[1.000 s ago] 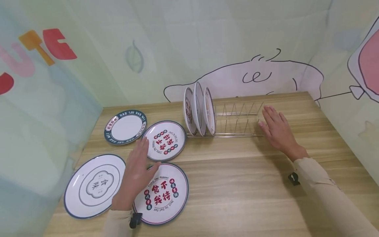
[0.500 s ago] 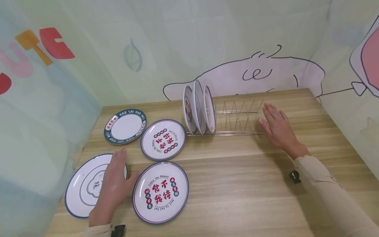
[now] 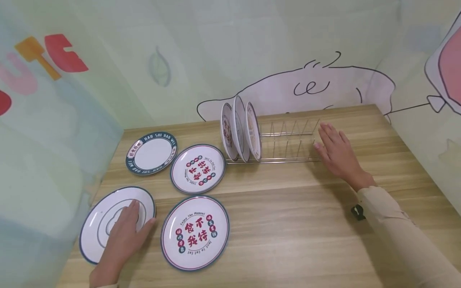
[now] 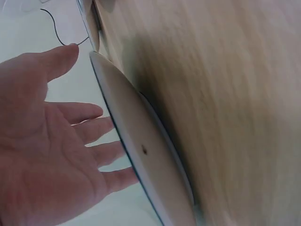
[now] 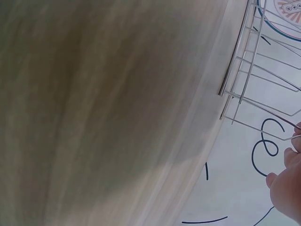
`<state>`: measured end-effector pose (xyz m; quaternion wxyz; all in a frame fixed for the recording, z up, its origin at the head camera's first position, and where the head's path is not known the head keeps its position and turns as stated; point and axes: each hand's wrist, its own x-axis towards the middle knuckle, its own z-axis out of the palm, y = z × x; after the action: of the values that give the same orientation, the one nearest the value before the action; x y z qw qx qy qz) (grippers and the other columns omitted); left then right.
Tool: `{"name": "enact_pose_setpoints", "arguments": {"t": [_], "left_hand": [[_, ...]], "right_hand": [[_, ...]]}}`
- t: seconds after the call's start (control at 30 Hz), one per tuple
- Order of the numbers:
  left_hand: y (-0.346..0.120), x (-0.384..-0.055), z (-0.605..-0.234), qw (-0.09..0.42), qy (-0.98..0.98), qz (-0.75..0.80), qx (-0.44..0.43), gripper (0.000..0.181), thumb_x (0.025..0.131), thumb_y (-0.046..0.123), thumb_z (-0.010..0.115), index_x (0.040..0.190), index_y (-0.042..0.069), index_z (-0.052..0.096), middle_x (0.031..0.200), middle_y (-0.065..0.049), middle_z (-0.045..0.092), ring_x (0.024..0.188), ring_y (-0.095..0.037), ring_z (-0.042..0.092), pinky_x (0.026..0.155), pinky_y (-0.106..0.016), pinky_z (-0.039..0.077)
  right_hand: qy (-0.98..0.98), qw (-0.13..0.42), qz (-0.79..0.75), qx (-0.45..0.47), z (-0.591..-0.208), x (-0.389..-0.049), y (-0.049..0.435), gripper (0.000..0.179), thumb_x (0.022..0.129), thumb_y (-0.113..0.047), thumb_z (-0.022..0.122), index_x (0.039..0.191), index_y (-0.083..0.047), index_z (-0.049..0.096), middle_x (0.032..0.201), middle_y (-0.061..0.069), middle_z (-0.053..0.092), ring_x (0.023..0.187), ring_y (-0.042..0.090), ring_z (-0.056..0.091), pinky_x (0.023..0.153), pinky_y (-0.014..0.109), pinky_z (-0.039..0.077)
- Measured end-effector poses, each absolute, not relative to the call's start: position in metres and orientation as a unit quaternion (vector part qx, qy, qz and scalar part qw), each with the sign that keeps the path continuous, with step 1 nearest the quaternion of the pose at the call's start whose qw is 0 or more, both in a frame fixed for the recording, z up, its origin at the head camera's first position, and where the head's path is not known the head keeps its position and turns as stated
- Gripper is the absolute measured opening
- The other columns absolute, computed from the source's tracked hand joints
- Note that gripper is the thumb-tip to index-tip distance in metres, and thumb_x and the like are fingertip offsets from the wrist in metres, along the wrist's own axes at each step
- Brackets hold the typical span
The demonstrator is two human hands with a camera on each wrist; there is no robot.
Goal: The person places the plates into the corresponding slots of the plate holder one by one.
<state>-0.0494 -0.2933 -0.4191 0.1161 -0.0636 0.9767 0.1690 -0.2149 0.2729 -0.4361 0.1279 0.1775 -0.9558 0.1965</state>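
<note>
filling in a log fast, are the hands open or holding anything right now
Left hand: open over the front-left plate, holding nothing.
Right hand: open at the right end of the wire rack, holding nothing.

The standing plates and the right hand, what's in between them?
In the head view, the empty slots of the rack lie between the standing plates and the right hand.

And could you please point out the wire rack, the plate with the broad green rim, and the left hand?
Wire rack [image 3: 288, 161], head view: front rail.
Plate with broad green rim [image 3: 151, 154], head view: its white centre.
Left hand [image 3: 123, 236], head view: its back.
</note>
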Motion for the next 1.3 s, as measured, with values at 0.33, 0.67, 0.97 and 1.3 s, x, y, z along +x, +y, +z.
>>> {"name": "enact_pose_setpoints", "arguments": {"t": [0.33,0.67,0.97,1.3], "left_hand": [[-0.308,-0.044,-0.431,0.161,0.972,0.151,-0.082,0.082,0.104,0.051,0.039,0.150,-0.014,0.023,0.155,-0.042,0.010,0.143,-0.062,0.009,0.115,-0.072,0.013],[-0.344,-0.035,-0.439,0.170,0.971,0.113,-0.121,0.084,0.100,0.051,0.048,0.147,-0.015,0.025,0.151,-0.046,0.010,0.139,-0.064,0.010,0.109,-0.079,0.017],[-0.372,-0.030,-0.438,0.169,0.964,0.068,-0.194,0.100,0.086,0.055,0.067,0.142,-0.019,0.029,0.139,-0.049,0.016,0.125,-0.062,0.022,0.104,-0.076,0.032],[-0.392,-0.033,-0.434,0.169,0.953,0.121,-0.221,0.115,0.082,0.056,0.074,0.143,-0.023,0.017,0.131,-0.055,0.023,0.120,-0.064,0.031,0.106,-0.070,0.035]], "right_hand": [[-0.957,0.122,0.197,0.175,-0.435,-0.215,0.272,0.061,0.108,-0.036,0.035,0.150,0.009,0.033,0.161,0.025,0.028,0.150,0.044,0.022,0.123,0.060,0.012],[-0.957,0.124,0.199,0.173,-0.436,-0.214,0.272,0.061,0.108,-0.035,0.036,0.150,0.009,0.033,0.161,0.025,0.028,0.150,0.044,0.022,0.123,0.060,0.013],[-0.957,0.122,0.197,0.174,-0.433,-0.215,0.271,0.061,0.108,-0.034,0.037,0.150,0.010,0.033,0.161,0.026,0.028,0.150,0.044,0.023,0.123,0.060,0.013],[-0.957,0.123,0.199,0.173,-0.432,-0.213,0.270,0.061,0.108,-0.034,0.038,0.149,0.011,0.034,0.160,0.026,0.029,0.148,0.047,0.025,0.120,0.063,0.016]]}}
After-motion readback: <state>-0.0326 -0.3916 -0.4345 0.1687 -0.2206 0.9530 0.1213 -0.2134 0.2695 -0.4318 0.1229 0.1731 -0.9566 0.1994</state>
